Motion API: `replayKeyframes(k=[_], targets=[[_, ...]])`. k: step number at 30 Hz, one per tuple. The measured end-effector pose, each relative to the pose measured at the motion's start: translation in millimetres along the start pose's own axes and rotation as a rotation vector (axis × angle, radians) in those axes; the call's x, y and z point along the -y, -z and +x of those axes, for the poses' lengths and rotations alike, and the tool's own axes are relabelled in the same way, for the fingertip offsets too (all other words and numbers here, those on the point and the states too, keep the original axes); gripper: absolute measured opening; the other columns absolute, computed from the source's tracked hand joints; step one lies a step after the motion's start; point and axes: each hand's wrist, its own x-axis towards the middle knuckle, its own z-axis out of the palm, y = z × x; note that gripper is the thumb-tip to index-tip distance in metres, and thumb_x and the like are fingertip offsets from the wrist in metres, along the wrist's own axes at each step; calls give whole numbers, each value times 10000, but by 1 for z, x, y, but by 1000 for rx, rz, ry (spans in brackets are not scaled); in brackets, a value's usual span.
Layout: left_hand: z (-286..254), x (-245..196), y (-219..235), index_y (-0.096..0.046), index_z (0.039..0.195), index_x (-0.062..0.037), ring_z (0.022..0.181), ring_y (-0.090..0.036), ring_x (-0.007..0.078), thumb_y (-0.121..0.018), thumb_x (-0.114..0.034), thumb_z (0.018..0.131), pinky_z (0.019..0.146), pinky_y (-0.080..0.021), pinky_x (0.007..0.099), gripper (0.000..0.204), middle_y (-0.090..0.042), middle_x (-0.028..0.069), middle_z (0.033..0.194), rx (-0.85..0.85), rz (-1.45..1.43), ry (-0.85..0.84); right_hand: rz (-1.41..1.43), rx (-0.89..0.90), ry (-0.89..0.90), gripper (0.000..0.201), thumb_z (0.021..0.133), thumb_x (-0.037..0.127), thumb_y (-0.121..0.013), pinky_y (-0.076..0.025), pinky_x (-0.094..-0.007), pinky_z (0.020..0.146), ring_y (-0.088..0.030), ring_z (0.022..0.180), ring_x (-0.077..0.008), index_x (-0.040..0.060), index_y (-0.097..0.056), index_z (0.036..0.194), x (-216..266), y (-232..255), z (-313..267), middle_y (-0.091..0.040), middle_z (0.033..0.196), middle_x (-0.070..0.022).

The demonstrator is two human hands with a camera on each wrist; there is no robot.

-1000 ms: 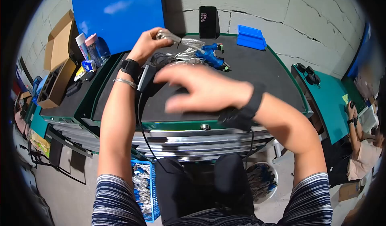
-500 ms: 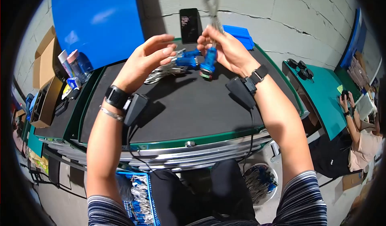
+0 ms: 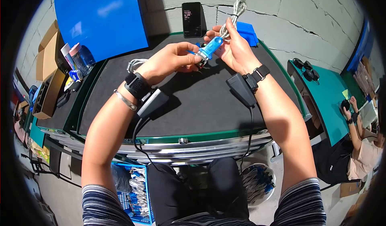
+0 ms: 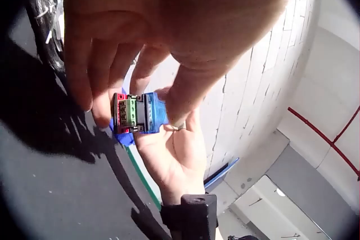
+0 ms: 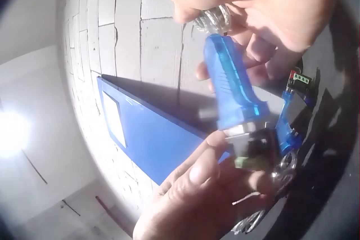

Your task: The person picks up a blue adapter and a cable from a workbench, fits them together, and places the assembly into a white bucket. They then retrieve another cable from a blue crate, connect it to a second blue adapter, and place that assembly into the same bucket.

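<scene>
A translucent blue connector (image 3: 212, 45) with a coiled silver cable (image 3: 239, 8) is held up over the dark mat. My right hand (image 3: 240, 53) grips the cable just behind the connector, thumb along the coil, which stands upward with a black tie round it. My left hand (image 3: 171, 60) pinches the connector's front end between thumb and fingers. In the left wrist view that end carries a green terminal block (image 4: 131, 111) with red and black beside it. Behind, a second blue connector (image 5: 286, 119) lies on the mat, and silver cable (image 3: 136, 64) shows past my left wrist.
A phone (image 3: 192, 20) leans on the wall beside a blue tray (image 3: 247, 33). An open carton (image 3: 47, 85) and bottles stand at the left. Below are a blue basket (image 3: 150, 194) and a white bucket (image 3: 273, 185) of cables. Another person (image 3: 358, 145) sits at the right.
The right hand crossed to the left, then lifted the cable with its blue connector and brought it up to the right. The left hand let go of the coil and moved to the connector's end.
</scene>
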Motion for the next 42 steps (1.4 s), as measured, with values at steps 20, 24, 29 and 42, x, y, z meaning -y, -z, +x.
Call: replayKeyframes(k=[20, 24, 29, 42], targets=[[-11, 20, 12, -557, 1128, -48, 801, -603, 72, -574, -314, 967, 789, -497, 234, 312, -583, -8, 877, -242, -189, -83, -488, -107, -56, 491, 981, 520, -444, -422, -202, 574, -513, 616, -78, 73, -639, 1039, -1, 13, 2, -595, 765, 19], [-13, 22, 17, -557, 1118, -45, 820, -612, 70, -597, -295, 958, 793, -500, 230, 300, -583, -12, 899, -244, -238, -88, -214, -146, -47, 392, 961, 471, -529, -459, -246, 604, -555, 648, -112, 92, -615, 1007, -8, 12, 4, -622, 825, -16], [-9, 21, 13, -560, 1098, -45, 817, -620, 72, -615, -291, 947, 796, -510, 232, 294, -587, -11, 903, -195, -288, -88, -2, -21, -82, 292, 901, 350, -672, -490, -241, 636, -588, 700, -115, 91, -610, 1023, -11, 0, -4, -608, 842, -15], [-14, 10, 6, -608, 1055, -7, 709, -570, 68, -636, -264, 934, 686, -498, 230, 286, -604, 6, 850, -297, -122, -154, -238, -111, 75, 149, 884, 164, -704, -480, -210, 586, -563, 653, -85, 39, -628, 856, -10, -9, -3, -604, 755, -13]])
